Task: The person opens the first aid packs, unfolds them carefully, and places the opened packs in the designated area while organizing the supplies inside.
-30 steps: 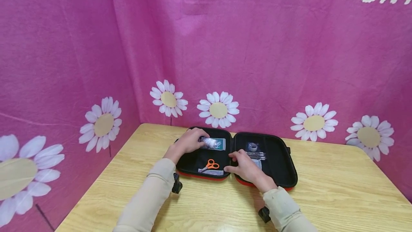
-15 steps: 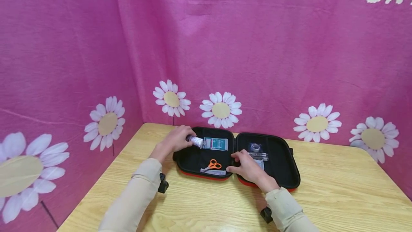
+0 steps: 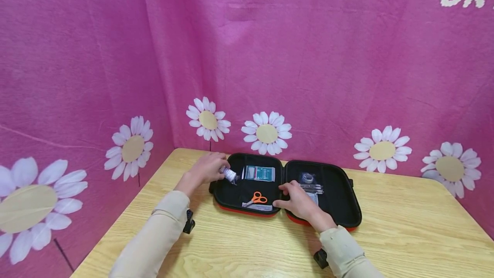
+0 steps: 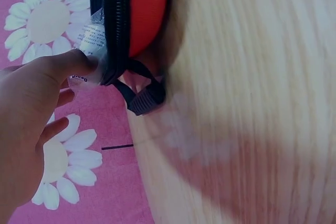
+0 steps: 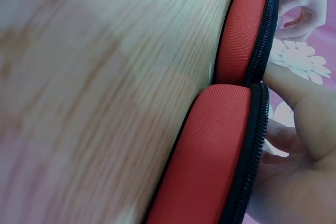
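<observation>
My left hand [image 3: 204, 169] pinches a white bandage roll [image 3: 230, 175] in clear wrapping between thumb and fingers. It is tilted at the left end of an open black-lined case [image 3: 227, 192]. In the left wrist view the printed roll [image 4: 93, 39] shows beside the case's zipped rim, its lower part behind my thumb. My right hand [image 3: 299, 203] rests at the hinge between the case halves, its thumb at the left half's rim. Orange-handled scissors [image 3: 254, 199] lie in the left half over a flat packet [image 3: 264, 207]. Above them is a teal packet [image 3: 264, 173].
In the case's right half [image 3: 339, 205] sit a wrapped tape roll [image 3: 307, 178], several thin wrapped sticks [image 3: 311, 188] and a pale packet [image 3: 314, 197]. The wooden table [image 3: 247, 248] meets a pink flowered curtain [image 3: 320, 98] behind the case. A strap loop [image 4: 147, 95] hangs off the case's left end.
My left hand has drawn the bandage roll leftward off the teal packet to the case's left end, tipping it downward. The teal packet is uncovered. My right hand has stayed at the hinge.
</observation>
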Motion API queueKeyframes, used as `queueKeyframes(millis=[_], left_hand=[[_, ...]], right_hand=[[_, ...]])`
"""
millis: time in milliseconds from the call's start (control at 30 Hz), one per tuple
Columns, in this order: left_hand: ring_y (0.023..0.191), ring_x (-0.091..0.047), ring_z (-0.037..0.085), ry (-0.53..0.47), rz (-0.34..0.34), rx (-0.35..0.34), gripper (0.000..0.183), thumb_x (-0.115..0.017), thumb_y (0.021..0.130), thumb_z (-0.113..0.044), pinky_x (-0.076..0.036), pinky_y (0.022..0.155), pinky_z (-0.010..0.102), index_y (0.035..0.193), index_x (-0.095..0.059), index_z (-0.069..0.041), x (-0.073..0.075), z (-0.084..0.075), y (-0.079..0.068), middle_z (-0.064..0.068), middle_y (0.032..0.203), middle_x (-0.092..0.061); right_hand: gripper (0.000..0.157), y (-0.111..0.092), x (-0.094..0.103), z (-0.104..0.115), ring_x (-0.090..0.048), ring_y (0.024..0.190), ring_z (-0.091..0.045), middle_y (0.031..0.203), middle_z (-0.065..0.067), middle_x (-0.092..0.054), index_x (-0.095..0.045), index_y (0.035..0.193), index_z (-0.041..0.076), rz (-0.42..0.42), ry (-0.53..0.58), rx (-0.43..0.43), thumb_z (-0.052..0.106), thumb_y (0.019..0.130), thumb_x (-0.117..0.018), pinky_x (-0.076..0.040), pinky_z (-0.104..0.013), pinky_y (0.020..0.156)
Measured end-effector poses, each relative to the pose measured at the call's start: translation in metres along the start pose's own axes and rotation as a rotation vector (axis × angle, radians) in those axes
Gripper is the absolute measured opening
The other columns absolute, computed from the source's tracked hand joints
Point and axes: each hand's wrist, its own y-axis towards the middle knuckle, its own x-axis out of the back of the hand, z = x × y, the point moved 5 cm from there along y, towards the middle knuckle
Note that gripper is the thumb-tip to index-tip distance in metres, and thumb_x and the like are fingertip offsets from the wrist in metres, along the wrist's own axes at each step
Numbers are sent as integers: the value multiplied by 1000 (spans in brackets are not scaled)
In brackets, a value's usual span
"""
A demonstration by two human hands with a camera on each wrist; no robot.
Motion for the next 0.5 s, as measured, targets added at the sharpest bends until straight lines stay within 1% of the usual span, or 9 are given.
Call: queueKeyframes(millis=[100, 233, 333, 433, 500], left_hand=[[94, -60, 20, -1, 9, -32, 21, -77, 84, -17, -49, 95, 40, 105, -77, -11, -4, -3, 0, 5, 102, -67], [90, -59, 18, -32, 40, -40, 22, -77, 86, -17, -51, 89, 36, 107, -77, -12, -11, -8, 2, 3, 101, -67], [90, -60, 17, -58, 44, -48, 20, -77, 86, -18, -51, 88, 36, 105, -78, -13, -16, -12, 4, 2, 100, -67], [91, -60, 17, -105, 52, -30, 20, -76, 87, -19, -50, 89, 36, 106, -78, -14, -23, -16, 7, 1, 101, -67], [93, -59, 17, -171, 68, 13, 21, -76, 87, -19, -50, 91, 37, 108, -78, -14, -28, -19, 10, 1, 103, -67]], right_hand=[[53, 0, 0, 0, -56, 98, -22, 106, -9, -54, -61, 125, -4, -3, 2, 4, 22, 84, -80, -48, -43, 94], [53, 1, 0, 0, -56, 99, -22, 106, -9, -54, -62, 125, -4, -4, 1, 9, 22, 83, -80, -48, -43, 94], [53, 1, 0, 1, -56, 99, -22, 106, -10, -55, -62, 125, -5, -9, 0, 11, 22, 83, -80, -48, -43, 94], [53, 1, 1, 1, -56, 98, -22, 106, -10, -55, -62, 124, -5, -13, -6, 17, 22, 83, -81, -49, -43, 94], [53, 1, 1, 1, -56, 99, -22, 106, -10, -55, -62, 124, -5, -12, -7, 15, 22, 83, -81, -49, -43, 95]])
